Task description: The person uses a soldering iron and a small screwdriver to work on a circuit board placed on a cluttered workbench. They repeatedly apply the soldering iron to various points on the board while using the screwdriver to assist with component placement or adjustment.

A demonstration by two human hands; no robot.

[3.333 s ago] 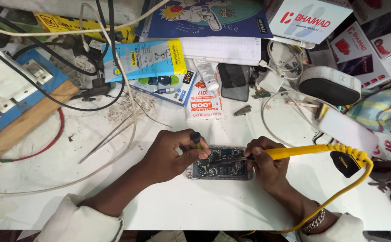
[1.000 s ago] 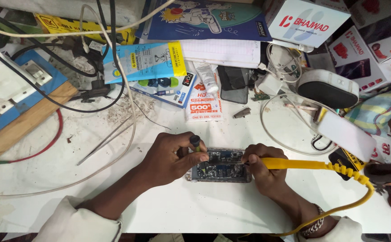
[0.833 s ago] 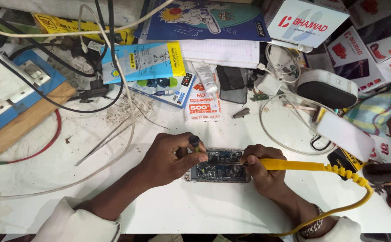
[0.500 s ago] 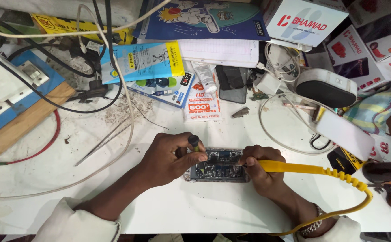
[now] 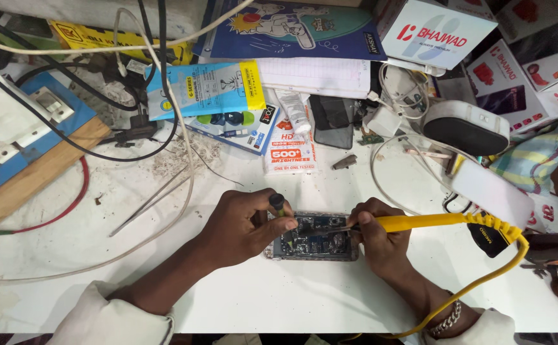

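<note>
White desk (image 5: 240, 306) nearest me. My left hand (image 5: 244, 223) pinches one small dark-tipped tool (image 5: 278, 203); my right hand's (image 5: 381, 239) fingers clamp one yellow soldering iron (image 5: 432, 222) over the one opened phone (image 5: 314, 237) between them. Beyond lie two tweezers (image 5: 148, 201), then boxes.

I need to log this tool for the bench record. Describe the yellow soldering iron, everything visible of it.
The soldering iron has a straight yellow handle, plastic by its look, lying nearly level and pointing left. The right hand grips its front end like a pen, hiding most of the metal tip, which sits over the opened phone. At the rear a ribbed yellow sleeve leads into a yellow cord that curves down past the wrist.
</note>
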